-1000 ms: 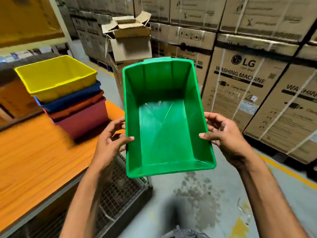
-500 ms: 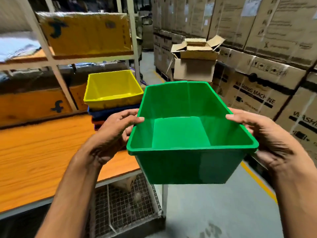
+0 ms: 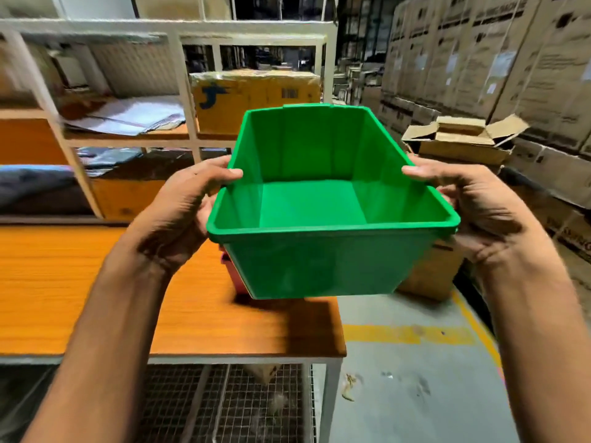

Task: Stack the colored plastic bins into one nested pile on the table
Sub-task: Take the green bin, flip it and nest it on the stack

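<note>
Transport was the step: left hand [image 3: 179, 215] and right hand [image 3: 479, 212] each gripped a side rim of the green bin [image 3: 319, 199], mid-frame above the table [image 3: 96, 298]. Next, seemingly, lowering it squarely into the mostly hidden pile [image 3: 231, 271].

A green rectangular plastic bin [image 3: 319, 263] is held upright in the air over the right edge of the orange wood-grain table [image 3: 96, 298]. The left hand [image 3: 179, 215] grips its left rim and the right hand [image 3: 479, 212] grips its right rim, with both thumbs hooked over the top. A sliver of red plastic bin [image 3: 231, 273] shows behind its lower left corner.
</note>
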Demonstrator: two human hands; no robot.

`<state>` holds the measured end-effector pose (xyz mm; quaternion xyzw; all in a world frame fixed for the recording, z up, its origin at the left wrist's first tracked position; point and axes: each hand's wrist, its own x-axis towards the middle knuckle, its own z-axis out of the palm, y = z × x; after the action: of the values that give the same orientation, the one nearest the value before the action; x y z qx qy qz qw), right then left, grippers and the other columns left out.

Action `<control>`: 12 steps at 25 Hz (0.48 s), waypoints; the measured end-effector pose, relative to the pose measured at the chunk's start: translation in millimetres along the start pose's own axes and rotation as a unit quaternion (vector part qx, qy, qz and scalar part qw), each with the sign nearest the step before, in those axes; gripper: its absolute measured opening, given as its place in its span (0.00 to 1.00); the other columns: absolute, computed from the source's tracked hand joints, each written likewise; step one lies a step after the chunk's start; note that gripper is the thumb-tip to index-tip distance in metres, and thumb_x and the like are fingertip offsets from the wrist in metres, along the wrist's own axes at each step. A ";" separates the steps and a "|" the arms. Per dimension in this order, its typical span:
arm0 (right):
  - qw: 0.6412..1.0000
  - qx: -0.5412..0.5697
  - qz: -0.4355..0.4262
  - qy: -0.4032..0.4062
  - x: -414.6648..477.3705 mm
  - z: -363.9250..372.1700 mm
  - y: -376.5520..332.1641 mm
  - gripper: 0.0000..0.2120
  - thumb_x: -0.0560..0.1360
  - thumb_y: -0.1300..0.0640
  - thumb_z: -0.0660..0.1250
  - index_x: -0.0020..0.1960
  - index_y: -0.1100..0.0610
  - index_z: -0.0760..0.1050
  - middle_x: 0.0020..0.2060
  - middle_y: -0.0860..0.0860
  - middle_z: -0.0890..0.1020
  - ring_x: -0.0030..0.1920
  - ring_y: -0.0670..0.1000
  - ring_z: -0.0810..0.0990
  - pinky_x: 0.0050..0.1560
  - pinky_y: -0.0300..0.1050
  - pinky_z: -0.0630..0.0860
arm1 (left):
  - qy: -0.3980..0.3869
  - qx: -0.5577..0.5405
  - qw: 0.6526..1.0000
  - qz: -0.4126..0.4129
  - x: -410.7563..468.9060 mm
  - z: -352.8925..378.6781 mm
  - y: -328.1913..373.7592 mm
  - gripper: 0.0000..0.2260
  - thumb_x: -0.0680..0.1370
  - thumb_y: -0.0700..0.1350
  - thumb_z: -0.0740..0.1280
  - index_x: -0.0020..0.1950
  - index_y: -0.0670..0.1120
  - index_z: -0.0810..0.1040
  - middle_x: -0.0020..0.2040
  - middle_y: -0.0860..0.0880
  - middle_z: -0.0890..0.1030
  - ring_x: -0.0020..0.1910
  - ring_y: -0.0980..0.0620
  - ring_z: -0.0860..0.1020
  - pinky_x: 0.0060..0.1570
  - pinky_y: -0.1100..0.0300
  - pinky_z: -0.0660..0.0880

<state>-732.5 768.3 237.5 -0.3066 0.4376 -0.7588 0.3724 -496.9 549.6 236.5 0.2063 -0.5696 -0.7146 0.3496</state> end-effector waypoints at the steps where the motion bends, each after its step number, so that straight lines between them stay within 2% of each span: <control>1: 0.999 0.007 0.006 -0.031 6.6 -12.2 1.1 0.21 0.81 0.71 0.54 0.51 0.63 0.86 0.40 0.55 0.89 0.28 0.44 0.85 0.26 0.33 0.78 | 0.002 0.014 1.000 0.017 8.4 -4.0 3.6 0.19 0.81 0.33 0.58 0.71 0.38 0.75 0.61 0.37 0.82 0.40 0.56 0.87 0.35 0.67 0.81; 2: 0.999 -0.035 0.020 -0.032 18.2 29.0 -4.0 0.19 0.81 0.72 0.53 0.56 0.65 0.83 0.42 0.56 0.88 0.27 0.43 0.84 0.25 0.33 0.77 | 0.003 0.026 0.999 0.037 21.6 -12.1 8.2 0.20 0.81 0.32 0.56 0.73 0.37 0.73 0.61 0.36 0.80 0.36 0.57 0.86 0.34 0.68 0.81; 3: 0.997 -0.064 0.007 -0.039 32.2 44.3 -2.3 0.18 0.80 0.72 0.54 0.62 0.66 0.79 0.46 0.57 0.88 0.30 0.43 0.85 0.26 0.33 0.78 | -0.007 0.041 0.998 0.054 32.5 -17.4 15.9 0.21 0.81 0.31 0.55 0.73 0.37 0.72 0.63 0.36 0.79 0.40 0.56 0.86 0.38 0.67 0.82; 4: 0.997 -0.074 -0.006 -0.022 53.3 53.9 2.5 0.19 0.80 0.72 0.56 0.67 0.65 0.77 0.54 0.59 0.86 0.36 0.45 0.86 0.33 0.35 0.82 | -0.009 0.061 0.995 0.075 43.9 -22.9 22.3 0.22 0.80 0.31 0.56 0.74 0.37 0.72 0.66 0.36 0.78 0.49 0.52 0.85 0.48 0.63 0.83; 5: 0.997 -0.079 -0.016 -0.004 73.8 58.3 6.3 0.21 0.78 0.73 0.58 0.69 0.64 0.75 0.61 0.61 0.83 0.45 0.49 0.85 0.44 0.39 0.84 | -0.005 0.074 0.992 0.099 58.3 -32.0 25.8 0.23 0.79 0.30 0.56 0.74 0.38 0.72 0.68 0.37 0.78 0.56 0.49 0.82 0.56 0.60 0.82; 7: 0.994 -0.096 -0.046 0.014 107.0 60.0 20.6 0.23 0.76 0.76 0.60 0.70 0.64 0.74 0.64 0.62 0.80 0.55 0.55 0.81 0.63 0.51 0.80 | 0.000 0.079 0.989 0.124 89.8 -52.1 29.2 0.24 0.78 0.28 0.57 0.74 0.39 0.73 0.68 0.40 0.79 0.60 0.47 0.80 0.62 0.56 0.79; 8: 0.993 -0.094 -0.060 0.030 123.5 66.0 26.1 0.24 0.76 0.77 0.60 0.69 0.64 0.74 0.63 0.62 0.80 0.57 0.56 0.80 0.68 0.55 0.76 | -0.003 0.080 0.989 0.125 105.7 -61.5 29.1 0.25 0.78 0.28 0.58 0.75 0.41 0.73 0.68 0.41 0.79 0.62 0.46 0.80 0.65 0.55 0.78; 10: 0.992 -0.091 -0.068 0.056 151.4 76.1 38.9 0.26 0.75 0.78 0.61 0.70 0.63 0.74 0.62 0.59 0.81 0.58 0.55 0.81 0.68 0.57 0.76 | 0.000 0.088 0.989 0.116 136.9 -76.2 26.8 0.27 0.78 0.27 0.59 0.76 0.44 0.71 0.69 0.43 0.80 0.66 0.45 0.79 0.67 0.53 0.76; 12: 0.991 -0.092 -0.069 0.073 179.4 72.5 55.3 0.27 0.75 0.78 0.62 0.71 0.62 0.74 0.63 0.58 0.82 0.57 0.53 0.82 0.64 0.53 0.79 | 0.008 0.100 0.990 0.102 164.0 -88.4 20.2 0.27 0.80 0.28 0.60 0.77 0.46 0.72 0.69 0.46 0.80 0.69 0.45 0.78 0.67 0.53 0.76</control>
<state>-754.7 568.4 244.3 -0.3132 0.5095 -0.7594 0.2564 -540.2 367.8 249.4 0.1865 -0.6535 -0.6131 0.4029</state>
